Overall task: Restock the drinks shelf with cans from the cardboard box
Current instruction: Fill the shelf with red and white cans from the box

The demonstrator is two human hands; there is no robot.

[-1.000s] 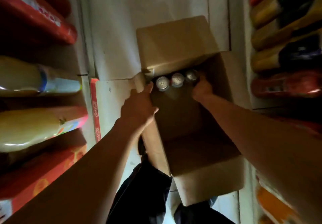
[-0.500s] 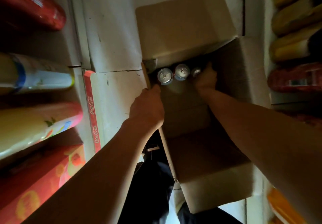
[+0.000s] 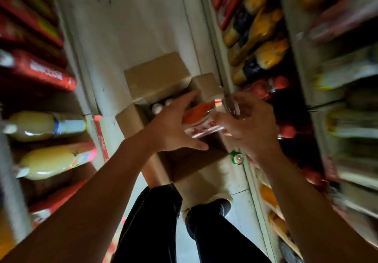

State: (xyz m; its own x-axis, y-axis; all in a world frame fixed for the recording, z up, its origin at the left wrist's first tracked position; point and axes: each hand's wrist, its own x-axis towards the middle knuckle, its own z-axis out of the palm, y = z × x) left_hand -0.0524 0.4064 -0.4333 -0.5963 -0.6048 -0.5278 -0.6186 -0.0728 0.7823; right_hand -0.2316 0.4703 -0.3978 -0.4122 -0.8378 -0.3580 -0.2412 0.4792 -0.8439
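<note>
Right hand: the right hand (image 3: 248, 127) is raised above the box, fingers curled round the top end of an orange and white can (image 3: 201, 117); it carries the can's weight.
Left hand: the left hand (image 3: 173, 127) is spread, fingers straight and apart, the palm against or just beside the can's near side; motion blur hides whether it touches.
Hands together: the two hands are close, one on either side of the can, which lies tilted almost on its side between them.
Can: lifted clear of the box and held in the air over its open top, nearer the right-hand shelves.
Handling: likely a full metal can, so fairly heavy for its size, stiff-walled, smooth and possibly slippery. A wrap round the middle of the barrel looks safer than a hold on the rim; a drop could dent it.
Cardboard box: the cardboard box (image 3: 157, 74) sits on the floor between the person's feet and the aisle, flaps open; the silver tops of the remaining cans (image 3: 157, 107) show at its far inner edge.
Shelves: the right drinks shelf (image 3: 259, 62) holds rows of yellow, dark and red bottles; a left shelf holds a pale juice bottle (image 3: 49, 124) and red cartons.
Also seen: a green bottle cap (image 3: 237, 157) below the right wrist.
</note>
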